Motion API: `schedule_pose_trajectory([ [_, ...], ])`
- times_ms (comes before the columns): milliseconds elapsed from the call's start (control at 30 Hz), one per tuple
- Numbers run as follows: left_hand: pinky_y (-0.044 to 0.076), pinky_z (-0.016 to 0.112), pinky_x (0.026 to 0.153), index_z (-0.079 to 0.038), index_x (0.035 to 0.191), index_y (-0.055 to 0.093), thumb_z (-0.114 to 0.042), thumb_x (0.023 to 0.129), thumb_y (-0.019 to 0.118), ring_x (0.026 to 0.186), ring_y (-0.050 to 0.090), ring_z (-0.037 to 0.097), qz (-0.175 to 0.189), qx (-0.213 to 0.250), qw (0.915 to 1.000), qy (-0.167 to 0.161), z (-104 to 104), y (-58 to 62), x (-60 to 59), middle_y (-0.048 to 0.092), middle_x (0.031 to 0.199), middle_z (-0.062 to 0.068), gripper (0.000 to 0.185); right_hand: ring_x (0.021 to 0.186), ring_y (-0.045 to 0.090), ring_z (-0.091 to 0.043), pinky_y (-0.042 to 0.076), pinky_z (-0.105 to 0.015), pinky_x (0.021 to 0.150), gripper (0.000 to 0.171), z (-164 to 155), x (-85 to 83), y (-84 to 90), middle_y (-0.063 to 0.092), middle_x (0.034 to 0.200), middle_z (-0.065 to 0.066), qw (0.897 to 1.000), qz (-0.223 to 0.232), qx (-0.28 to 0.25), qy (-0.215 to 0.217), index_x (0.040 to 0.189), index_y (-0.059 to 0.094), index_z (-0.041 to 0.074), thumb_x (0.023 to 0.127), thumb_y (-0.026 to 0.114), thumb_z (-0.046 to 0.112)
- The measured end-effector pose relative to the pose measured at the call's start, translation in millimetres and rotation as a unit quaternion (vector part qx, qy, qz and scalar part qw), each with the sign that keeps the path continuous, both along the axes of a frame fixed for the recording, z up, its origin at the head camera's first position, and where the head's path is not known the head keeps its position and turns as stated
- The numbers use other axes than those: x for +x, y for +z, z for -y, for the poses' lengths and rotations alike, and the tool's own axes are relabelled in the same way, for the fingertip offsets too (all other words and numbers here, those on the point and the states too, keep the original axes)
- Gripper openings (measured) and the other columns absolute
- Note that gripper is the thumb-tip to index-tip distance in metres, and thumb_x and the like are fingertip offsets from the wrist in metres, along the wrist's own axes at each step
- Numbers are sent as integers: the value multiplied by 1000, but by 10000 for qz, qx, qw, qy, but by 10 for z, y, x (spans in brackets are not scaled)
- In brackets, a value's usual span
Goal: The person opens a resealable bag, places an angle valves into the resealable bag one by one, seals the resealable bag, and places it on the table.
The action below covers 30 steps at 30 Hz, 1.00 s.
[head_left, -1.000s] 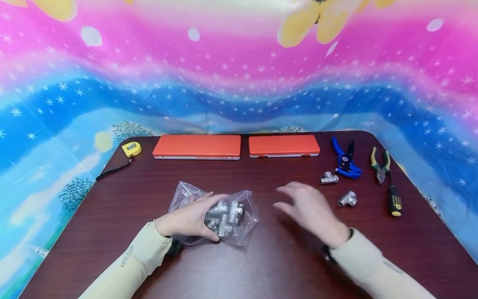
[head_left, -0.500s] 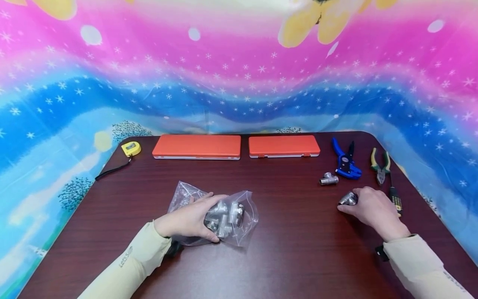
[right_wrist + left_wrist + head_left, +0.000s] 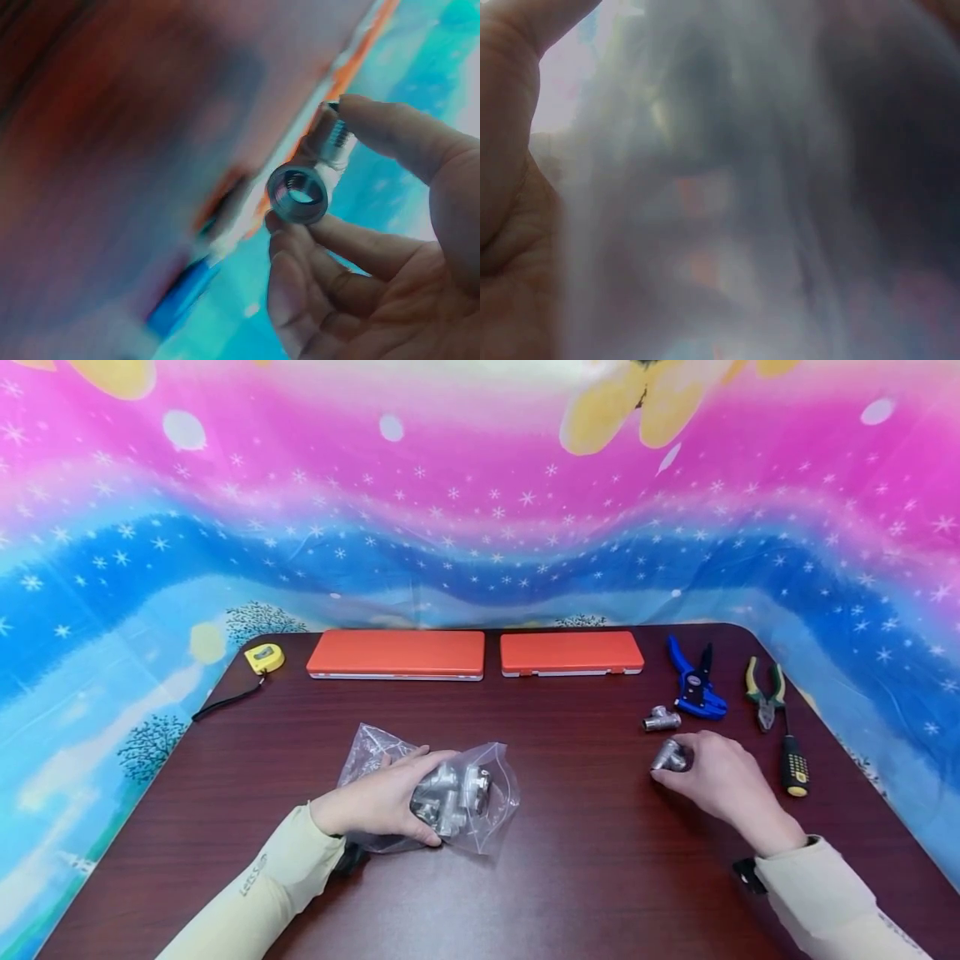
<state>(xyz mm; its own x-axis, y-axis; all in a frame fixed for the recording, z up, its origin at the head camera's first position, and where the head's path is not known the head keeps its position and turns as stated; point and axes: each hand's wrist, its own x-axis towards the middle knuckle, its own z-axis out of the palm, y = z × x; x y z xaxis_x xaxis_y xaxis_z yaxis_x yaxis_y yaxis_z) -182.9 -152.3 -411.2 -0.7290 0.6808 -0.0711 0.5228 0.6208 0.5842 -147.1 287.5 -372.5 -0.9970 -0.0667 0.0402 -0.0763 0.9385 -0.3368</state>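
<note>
My left hand [image 3: 386, 793] grips a clear plastic bag [image 3: 498, 806] in the middle of the table, its thumb along the near side. Several shiny metal pipe fittings [image 3: 448, 802] show through the plastic; in the left wrist view the bag [image 3: 705, 210] is a blur filling most of the picture. On the right, my right hand [image 3: 727, 781] pinches a silver pipe tee [image 3: 669, 757] between thumb and fingers. The right wrist view shows this tee [image 3: 324, 150] with a threaded round opening turned toward the camera. A second tee [image 3: 662, 719] lies on the table just beyond it.
Blue wire strippers [image 3: 697, 685], pliers [image 3: 765, 697] and a screwdriver [image 3: 795, 768] lie at the right. Two orange cases, one long [image 3: 397, 653] and one shorter [image 3: 572, 652], line the back edge. A yellow tape measure [image 3: 264, 657] sits at the far left.
My right hand reached right from mid-table to the nearer tee, took hold of it, and has shifted it slightly left. The left hand and bag have stayed in place.
</note>
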Motion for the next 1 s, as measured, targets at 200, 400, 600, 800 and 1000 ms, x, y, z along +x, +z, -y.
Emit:
schedule_pose_trajectory([
  [200,11,79,102,-23,153,33,-46,65,90,145,22,40,26,10,10000,5,3,5,7,42,152,8,107,86,62,-22,53,-46,76,54,603,142,111,68,102,-9,9934,-607,-462,857,117,68,1,76,86,32],
  [400,10,79,102,-24,153,34,-44,65,91,146,22,40,3,29,10000,36,-8,5,5,42,151,8,107,79,60,-11,52,-33,72,52,1211,170,-3,65,96,4,9780,-949,-632,1744,112,72,8,70,89,34],
  [600,14,79,101,-23,152,36,-42,64,92,142,27,43,-132,92,9999,-61,-14,8,1,45,148,9,106,77,60,-10,52,-31,66,54,1696,116,-122,65,94,4,9728,-907,-479,2075,110,73,9,69,89,40],
  [800,19,76,102,-19,150,38,-38,62,94,141,30,44,-189,140,9996,-161,-2,11,-1,45,147,10,106,81,65,-15,55,-37,66,49,1982,123,-201,67,99,-2,9729,-974,-261,2079,109,73,9,70,87,35],
  [1000,34,60,103,-17,148,40,-39,58,95,129,45,26,-471,239,9980,-360,0,6,-15,53,136,1,107,80,65,-18,55,-38,65,44,2108,129,-218,65,99,-2,9723,-998,-106,2111,100,72,9,71,88,39],
])
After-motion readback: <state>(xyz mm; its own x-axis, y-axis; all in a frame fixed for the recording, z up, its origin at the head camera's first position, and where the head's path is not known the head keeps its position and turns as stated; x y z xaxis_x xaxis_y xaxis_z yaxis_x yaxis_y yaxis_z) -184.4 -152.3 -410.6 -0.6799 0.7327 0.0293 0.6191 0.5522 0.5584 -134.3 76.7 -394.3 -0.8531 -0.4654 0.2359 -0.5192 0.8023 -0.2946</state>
